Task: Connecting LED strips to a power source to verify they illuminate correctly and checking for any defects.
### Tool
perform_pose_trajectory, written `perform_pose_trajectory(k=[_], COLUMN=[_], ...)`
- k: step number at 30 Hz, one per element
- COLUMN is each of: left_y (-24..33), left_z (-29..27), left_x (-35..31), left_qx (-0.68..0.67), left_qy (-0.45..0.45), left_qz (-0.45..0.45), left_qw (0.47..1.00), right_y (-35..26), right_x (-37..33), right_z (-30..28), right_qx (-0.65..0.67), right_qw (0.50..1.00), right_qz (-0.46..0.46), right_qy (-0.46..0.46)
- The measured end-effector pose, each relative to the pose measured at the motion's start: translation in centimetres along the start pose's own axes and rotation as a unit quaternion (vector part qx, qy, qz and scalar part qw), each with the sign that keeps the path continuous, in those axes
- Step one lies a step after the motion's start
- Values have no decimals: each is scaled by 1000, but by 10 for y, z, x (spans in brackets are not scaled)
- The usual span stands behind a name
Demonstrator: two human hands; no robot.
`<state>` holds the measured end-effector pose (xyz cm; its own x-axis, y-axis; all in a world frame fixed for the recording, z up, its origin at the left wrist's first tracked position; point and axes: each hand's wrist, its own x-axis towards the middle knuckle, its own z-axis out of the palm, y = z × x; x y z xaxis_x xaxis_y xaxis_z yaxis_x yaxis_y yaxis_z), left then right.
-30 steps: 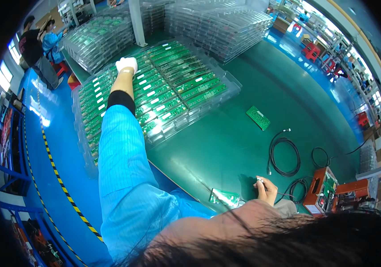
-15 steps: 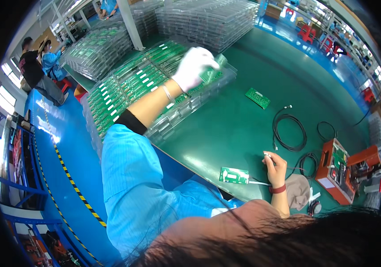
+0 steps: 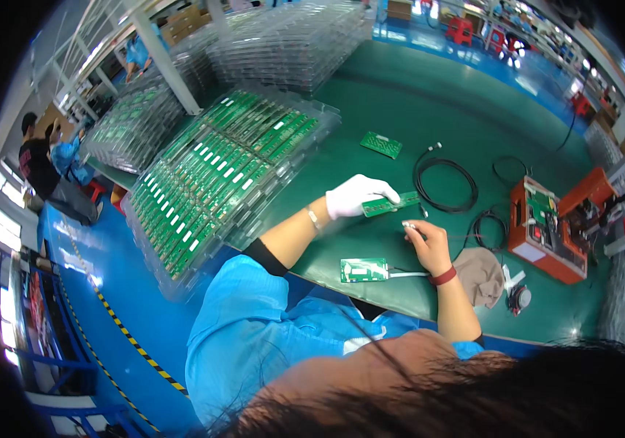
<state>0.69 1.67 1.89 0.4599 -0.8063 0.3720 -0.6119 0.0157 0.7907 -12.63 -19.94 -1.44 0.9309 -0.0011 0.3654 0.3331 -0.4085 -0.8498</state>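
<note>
In a white glove, my left hand (image 3: 357, 197) grips a green circuit board (image 3: 380, 207) by its edge above the table. Just right of it, my bare right hand (image 3: 431, 247) pinches a small white connector (image 3: 408, 225) between thumb and fingertips. Any lead from that connector is mostly hidden by the hand. Near the table's front edge lies another green board (image 3: 363, 270), with a white cable (image 3: 409, 274) joined to its right end. A third green board (image 3: 381, 144) rests farther back. To my left is a clear plastic tray (image 3: 305, 155) with rows of green boards.
Stacked clear trays (image 3: 290, 44) stand at the back left. A coiled black cable (image 3: 445, 184) lies right of centre, before an orange device (image 3: 542, 230) with an exposed board. A beige cloth (image 3: 479, 276) sits beside my right wrist. Other people (image 3: 53, 164) are off at the far left.
My left hand has come from the tray rightward and nearer, bringing a circuit board close to my right hand. The right hand keeps its pinch on the connector. The whole view has shifted.
</note>
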Motion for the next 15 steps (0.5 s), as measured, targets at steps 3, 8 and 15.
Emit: perform_pose_trajectory(k=[3,8,15], left_y=[-6,-23,-36], left_z=[-4,4,38], left_x=[-5,-6,9], left_qx=[-237,-429,-439], left_qy=[-15,31,118], left_qz=[-65,-167,-192], left_qw=[969,887,870], right_y=[3,5,2], right_x=[3,9,9], right_z=[-3,-2,0], right_qx=[5,10,-2], right_qw=[1000,999,999], right_qz=[14,27,44], right_qy=[-1,-17,-11])
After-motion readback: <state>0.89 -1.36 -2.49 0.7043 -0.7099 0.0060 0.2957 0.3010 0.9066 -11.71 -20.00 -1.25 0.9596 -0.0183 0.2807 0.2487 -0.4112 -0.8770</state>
